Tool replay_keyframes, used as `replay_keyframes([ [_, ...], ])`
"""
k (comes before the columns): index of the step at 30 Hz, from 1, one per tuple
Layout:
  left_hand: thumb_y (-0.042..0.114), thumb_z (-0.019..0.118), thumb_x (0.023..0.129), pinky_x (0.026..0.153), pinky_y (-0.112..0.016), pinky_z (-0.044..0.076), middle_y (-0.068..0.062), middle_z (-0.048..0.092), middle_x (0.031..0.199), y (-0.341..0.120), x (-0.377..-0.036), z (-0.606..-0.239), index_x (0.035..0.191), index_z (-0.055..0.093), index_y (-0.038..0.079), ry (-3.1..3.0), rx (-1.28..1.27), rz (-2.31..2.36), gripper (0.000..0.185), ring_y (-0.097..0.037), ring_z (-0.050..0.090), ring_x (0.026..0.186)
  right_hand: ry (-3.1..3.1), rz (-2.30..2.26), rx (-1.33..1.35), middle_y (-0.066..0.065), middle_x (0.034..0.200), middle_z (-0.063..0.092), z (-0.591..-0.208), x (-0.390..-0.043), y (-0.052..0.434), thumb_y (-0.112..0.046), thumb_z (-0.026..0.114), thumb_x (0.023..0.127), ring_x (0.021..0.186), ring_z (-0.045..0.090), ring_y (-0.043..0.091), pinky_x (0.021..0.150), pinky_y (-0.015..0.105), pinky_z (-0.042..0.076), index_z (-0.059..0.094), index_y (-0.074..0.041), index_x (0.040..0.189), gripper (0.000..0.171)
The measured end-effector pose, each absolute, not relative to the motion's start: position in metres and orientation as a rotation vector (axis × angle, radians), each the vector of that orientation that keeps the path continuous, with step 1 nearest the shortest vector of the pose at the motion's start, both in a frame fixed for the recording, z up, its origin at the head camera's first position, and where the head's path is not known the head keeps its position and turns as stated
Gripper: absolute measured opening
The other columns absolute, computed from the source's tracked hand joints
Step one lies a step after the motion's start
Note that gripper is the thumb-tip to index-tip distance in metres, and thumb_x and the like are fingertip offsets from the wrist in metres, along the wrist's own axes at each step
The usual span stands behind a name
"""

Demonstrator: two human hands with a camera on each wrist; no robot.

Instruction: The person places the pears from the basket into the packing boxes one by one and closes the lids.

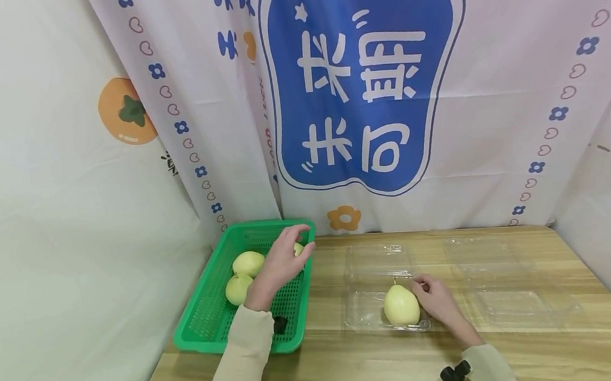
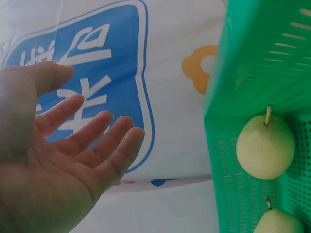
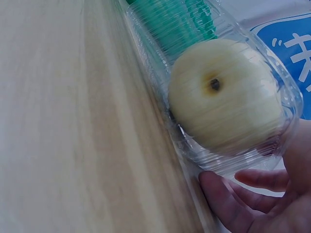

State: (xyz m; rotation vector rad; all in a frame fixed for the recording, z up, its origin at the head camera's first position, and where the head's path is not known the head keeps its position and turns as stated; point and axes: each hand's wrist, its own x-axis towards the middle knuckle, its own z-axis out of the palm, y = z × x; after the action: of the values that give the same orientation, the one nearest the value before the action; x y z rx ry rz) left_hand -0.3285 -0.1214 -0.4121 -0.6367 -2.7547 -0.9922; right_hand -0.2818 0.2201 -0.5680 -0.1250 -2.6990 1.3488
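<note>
My left hand (image 1: pixel 284 260) hovers over the green basket (image 1: pixel 187 337), its fingers spread and slightly bent around nothing in the left wrist view. Below it lie yellow-green pears, one pear (image 2: pixel 266 146) with its stem up. A single pear (image 1: pixel 402 306) sits in the front right of an opened clear plastic box (image 1: pixel 364 310). At that box's right side rests my right hand (image 1: pixel 439 301), beside the pear. In the right wrist view its loosely bent fingers (image 3: pixel 221 196) touch the box's end; part of the hand is hidden behind the plastic.
Another opened clear plastic box (image 1: pixel 515 305) lies to the right on the wooden table (image 1: pixel 356 369). A printed cloth (image 1: pixel 227 118) hangs behind the table. White cloth walls (image 1: pixel 56 239) close off both sides. The basket stands at the table's left edge.
</note>
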Motion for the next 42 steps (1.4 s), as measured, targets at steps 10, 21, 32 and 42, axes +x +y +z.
replay_keyframes([
  [10,0.034,0.053,0.100,0.097,-0.048,0.050,-0.013,0.050,0.140,-0.136,-0.333,-0.418,0.141,0.048,0.011,-2.777,-0.566,-1.065,0.047,-0.033,0.054,0.125,-2.702,1.356,-0.127,0.008,0.085,0.068,-0.567,-0.281,0.221,-0.028,0.057,0.097,0.076,0.058,0.014,0.068,0.027,0.046,0.068,-0.001,0.112,0.032],
  [21,0.031,0.054,0.100,0.100,-0.050,0.047,-0.016,0.051,0.140,-0.146,-0.347,-0.431,0.141,0.048,0.010,-2.830,-0.508,-1.056,0.046,-0.034,0.054,0.124,-2.707,1.344,-0.119,0.009,0.087,0.068,-0.565,-0.280,0.221,-0.026,0.056,0.098,0.078,0.059,0.015,0.070,0.028,0.047,0.067,-0.001,0.112,0.031],
  [32,0.034,0.054,0.100,0.099,-0.051,0.047,-0.018,0.049,0.143,-0.151,-0.366,-0.443,0.142,0.046,0.007,-2.910,-0.493,-1.007,0.050,-0.038,0.053,0.124,-2.704,1.339,-0.127,0.007,0.086,0.069,-0.569,-0.282,0.221,-0.029,0.056,0.098,0.077,0.059,0.015,0.069,0.028,0.047,0.068,-0.004,0.110,0.030],
  [42,0.033,0.055,0.099,0.106,-0.054,0.041,-0.022,0.048,0.143,-0.152,-0.382,-0.447,0.141,0.047,0.005,-3.045,-0.477,-0.858,0.051,-0.038,0.047,0.132,-2.701,1.364,-0.128,0.008,0.086,0.067,-0.568,-0.281,0.221,-0.028,0.056,0.098,0.077,0.058,0.015,0.068,0.028,0.047,0.067,-0.002,0.112,0.032],
])
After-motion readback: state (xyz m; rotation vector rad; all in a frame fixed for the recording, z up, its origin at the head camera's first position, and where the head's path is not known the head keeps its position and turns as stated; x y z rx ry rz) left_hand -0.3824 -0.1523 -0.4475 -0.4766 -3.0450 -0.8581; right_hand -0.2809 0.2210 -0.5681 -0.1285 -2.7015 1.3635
